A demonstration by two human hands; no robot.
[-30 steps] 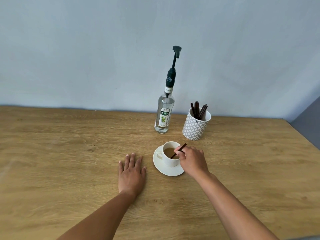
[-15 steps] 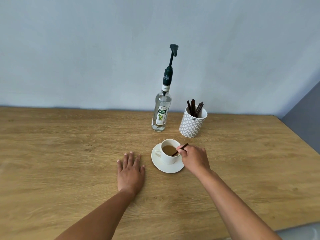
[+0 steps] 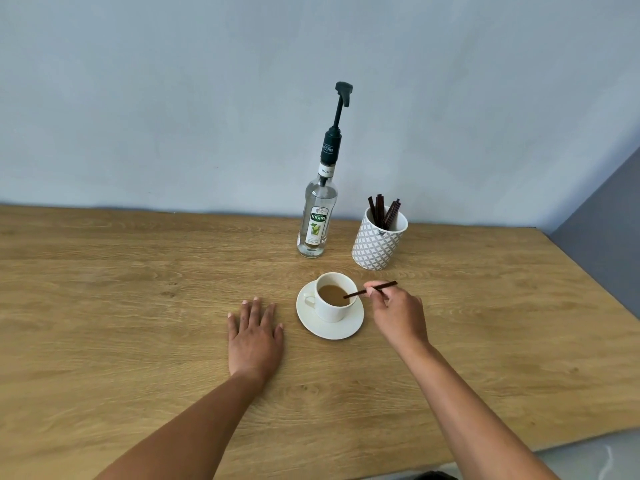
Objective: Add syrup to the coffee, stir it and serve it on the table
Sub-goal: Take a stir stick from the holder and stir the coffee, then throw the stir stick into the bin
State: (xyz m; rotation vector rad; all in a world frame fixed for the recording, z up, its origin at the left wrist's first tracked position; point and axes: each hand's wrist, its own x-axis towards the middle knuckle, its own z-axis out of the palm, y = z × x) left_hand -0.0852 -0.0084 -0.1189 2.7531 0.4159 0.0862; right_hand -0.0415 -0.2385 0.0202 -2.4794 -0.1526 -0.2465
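Right hand [image 3: 398,317], stirrer [image 3: 387,285]; bottle [image 3: 317,223] behind cup [image 3: 331,311]

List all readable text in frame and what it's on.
"TEISSEIRE": front label of the clear glass syrup bottle.
"MOJITO": its white neck band.
"TEISSEIRE": its dark pump collar, small, faint.
Mark under the rim of the white patterned stirrer cup: too small to read.

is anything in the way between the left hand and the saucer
Nothing visible: only a strip of table lies between the left hand, flat on the wood, and the saucer. The bottle and stirrer holder stand farther back, behind the cup.
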